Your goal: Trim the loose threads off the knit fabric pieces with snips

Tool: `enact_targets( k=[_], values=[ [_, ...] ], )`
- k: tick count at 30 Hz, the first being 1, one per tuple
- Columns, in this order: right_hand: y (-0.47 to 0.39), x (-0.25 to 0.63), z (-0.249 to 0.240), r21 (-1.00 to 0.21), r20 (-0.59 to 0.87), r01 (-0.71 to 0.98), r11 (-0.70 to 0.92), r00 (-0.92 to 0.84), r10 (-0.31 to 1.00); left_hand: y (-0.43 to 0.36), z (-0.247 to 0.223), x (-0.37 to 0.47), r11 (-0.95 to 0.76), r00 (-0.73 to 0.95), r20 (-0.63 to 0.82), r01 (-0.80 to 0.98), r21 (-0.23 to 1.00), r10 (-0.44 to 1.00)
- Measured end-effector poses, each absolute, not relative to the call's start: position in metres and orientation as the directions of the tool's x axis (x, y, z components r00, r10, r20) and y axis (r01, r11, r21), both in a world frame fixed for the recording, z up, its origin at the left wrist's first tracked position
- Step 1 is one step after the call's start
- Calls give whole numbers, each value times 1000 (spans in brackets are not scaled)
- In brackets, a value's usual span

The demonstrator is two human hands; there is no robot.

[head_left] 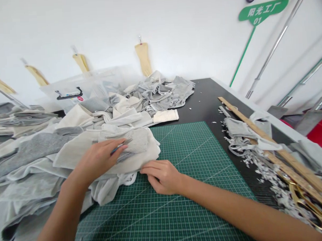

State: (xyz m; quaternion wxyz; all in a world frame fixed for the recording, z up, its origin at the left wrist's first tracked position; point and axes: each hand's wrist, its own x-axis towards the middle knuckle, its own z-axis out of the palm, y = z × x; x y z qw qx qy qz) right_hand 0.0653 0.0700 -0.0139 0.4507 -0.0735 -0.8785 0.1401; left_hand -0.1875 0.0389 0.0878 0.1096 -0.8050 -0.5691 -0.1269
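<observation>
My left hand (106, 153) is closed over the top of the fabric pile, round a small pointed tool (128, 141). A bit of blue and a greyish tip show; the rest is hidden by the fingers, so its kind is unclear. Beneath it lie a light grey cloth piece (139, 139) and a larger cream cloth (150, 153). At the near right edge of that cream cloth, my right hand (162, 175) pinches the cloth between thumb and fingers. The pile overlaps the left part of a green cutting mat (191, 151).
Grey and cream cloth pieces (39, 150) heap up on the left. Behind them stands a clear plastic box (92, 84). On the right lie wooden rulers (246, 120), cloth scraps (261, 166) and gold-handled scissors (294, 192) on the black table (202, 93).
</observation>
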Motion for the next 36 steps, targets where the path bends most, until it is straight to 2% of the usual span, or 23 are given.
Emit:
enact_targets(
  k=[5, 12, 18, 33, 36],
  values=[
    [71, 66, -14, -379, 748, 9, 925, -585, 312, 41, 81, -194, -307, 297, 339, 951, -26, 893],
    [72, 66, -14, -404, 725, -8, 915, -612, 315, 33, 81, -202, -258, 254, 423, 965, -48, 870],
    [72, 66, -16, -433, 736, -18, 901, -585, 341, 22, 81, -215, -208, 221, 432, 975, -78, 874],
    [71, 66, -13, -427, 784, -60, 902, -521, 336, 9, 74, -223, -128, 161, 515, 987, -99, 842],
    [71, 66, -15, -439, 777, -62, 896, -527, 345, 10, 72, -225, -104, 155, 495, 986, -130, 855]
  ],
)
